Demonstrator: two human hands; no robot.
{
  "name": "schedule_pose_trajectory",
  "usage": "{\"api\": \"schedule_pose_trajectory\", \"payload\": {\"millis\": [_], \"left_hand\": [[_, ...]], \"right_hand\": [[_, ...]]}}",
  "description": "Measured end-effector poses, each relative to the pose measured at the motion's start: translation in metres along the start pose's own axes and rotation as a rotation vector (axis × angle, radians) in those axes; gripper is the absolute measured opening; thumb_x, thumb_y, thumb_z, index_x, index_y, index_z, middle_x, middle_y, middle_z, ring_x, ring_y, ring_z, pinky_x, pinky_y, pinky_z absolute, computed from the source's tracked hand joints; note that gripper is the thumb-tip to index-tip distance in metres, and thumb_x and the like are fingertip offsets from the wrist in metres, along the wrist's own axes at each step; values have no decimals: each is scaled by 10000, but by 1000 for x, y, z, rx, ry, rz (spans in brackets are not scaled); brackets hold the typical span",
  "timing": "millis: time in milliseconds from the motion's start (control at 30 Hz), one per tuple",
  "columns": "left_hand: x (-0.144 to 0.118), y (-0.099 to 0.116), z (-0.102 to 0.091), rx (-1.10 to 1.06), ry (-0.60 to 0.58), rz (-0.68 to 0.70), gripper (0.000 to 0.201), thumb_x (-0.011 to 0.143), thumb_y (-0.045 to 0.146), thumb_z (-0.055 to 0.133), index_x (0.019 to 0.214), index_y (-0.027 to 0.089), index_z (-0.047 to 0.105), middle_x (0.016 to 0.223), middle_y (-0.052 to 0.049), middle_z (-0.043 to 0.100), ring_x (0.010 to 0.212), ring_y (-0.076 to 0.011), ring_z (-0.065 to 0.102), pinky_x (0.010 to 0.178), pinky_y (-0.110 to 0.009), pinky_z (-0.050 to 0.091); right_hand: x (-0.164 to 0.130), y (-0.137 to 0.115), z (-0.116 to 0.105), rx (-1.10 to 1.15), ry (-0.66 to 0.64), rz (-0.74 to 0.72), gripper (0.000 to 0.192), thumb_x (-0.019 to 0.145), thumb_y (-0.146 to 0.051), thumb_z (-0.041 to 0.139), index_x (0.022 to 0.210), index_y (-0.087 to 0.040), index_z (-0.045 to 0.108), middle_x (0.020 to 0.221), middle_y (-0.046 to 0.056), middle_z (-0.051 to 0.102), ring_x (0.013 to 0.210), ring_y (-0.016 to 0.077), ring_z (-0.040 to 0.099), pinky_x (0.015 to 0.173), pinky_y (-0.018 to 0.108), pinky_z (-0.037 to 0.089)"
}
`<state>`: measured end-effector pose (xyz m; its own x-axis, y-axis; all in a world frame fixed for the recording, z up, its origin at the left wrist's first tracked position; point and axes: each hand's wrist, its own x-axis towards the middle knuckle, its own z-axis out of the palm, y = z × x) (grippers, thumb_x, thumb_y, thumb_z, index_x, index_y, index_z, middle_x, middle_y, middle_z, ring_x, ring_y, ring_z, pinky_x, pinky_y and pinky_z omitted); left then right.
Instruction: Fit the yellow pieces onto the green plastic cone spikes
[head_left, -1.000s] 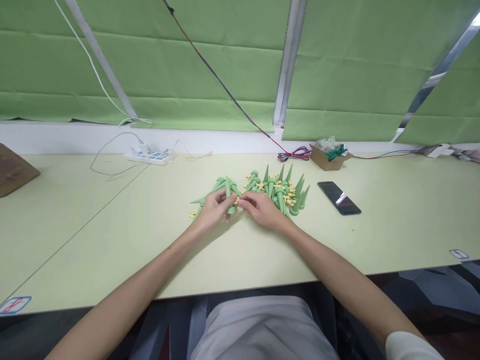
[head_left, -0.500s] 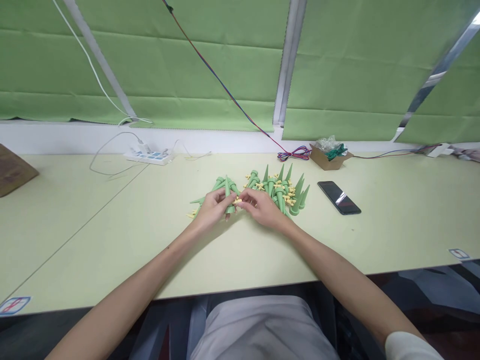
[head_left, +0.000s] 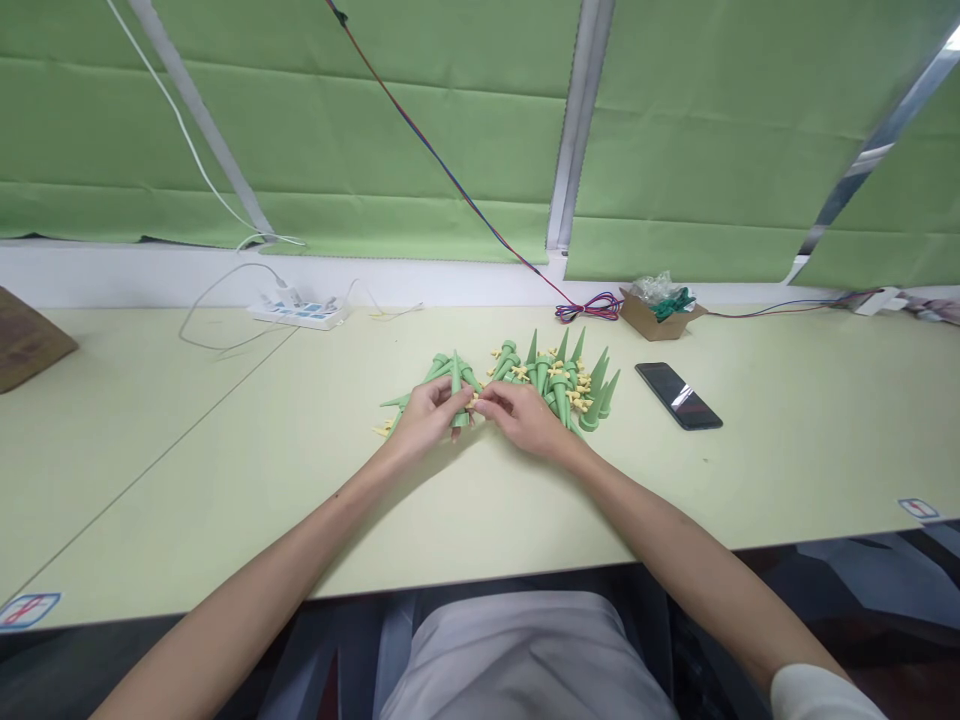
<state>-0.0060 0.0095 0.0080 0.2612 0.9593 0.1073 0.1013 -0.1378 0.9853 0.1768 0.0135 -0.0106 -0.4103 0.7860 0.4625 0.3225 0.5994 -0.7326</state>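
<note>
The left hand [head_left: 427, 420] is closed around a green spike [head_left: 456, 385] at mid-table; the right hand [head_left: 525, 418] pinches a small yellow piece [head_left: 473, 400] against it. A pile of spikes [head_left: 566, 380] lies just right, a phone [head_left: 677, 395] farther right.

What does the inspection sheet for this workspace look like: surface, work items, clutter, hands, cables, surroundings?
Surface: pale yellow-green table, with small stickers at its near corners.
Work items: pile of green cone spikes with small yellow pieces among them; a smaller group lies by the left hand.
Clutter: black phone lying flat to the right; small cardboard box with bagged bits; brown board at far left.
Hands: left hand has a grip on one green spike; right hand pinches at a small yellow piece beside it.
Cables: white power strip with white leads; red-blue wire running down to a coil.
Surroundings: green blinds behind the table.
</note>
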Motion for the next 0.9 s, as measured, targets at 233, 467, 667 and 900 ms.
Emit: {"api": "schedule_pose_trajectory", "payload": {"millis": [233,467,667,900], "left_hand": [[1,-1,-1,-15,-10,-8,326,851,507,705,825,186,650,742,-14,611,604,-123,568,451,-217,436],[0,0,0,-27,-23,0,320,852,491,704,812,178,644,762,-26,618,628,-134,582,451,-223,444],[-1,1,1,-7,-28,4,297,853,468,701,794,184,636,735,-21,596,614,-136,565,446,-221,430],[-1,-1,-1,2,-31,4,292,849,470,698,793,192,632,747,-18,600,611,-136,562,458,-229,438]], "right_hand": [[0,0,0,70,8,-20,149,932,-314,645,1009,-186,655,838,17,700,732,150,607,678,268,461],[1,0,0,67,13,-45,78,930,-254,625,930,-182,653,799,13,686,729,150,613,667,265,455],[0,-1,-1,34,-19,-41,181,970,-280,572,829,-188,638,779,8,692,672,136,564,674,265,427],[0,1,-1,-43,-25,-54,253,991,-309,550,797,-187,656,701,-12,626,601,122,466,638,261,367]]}}
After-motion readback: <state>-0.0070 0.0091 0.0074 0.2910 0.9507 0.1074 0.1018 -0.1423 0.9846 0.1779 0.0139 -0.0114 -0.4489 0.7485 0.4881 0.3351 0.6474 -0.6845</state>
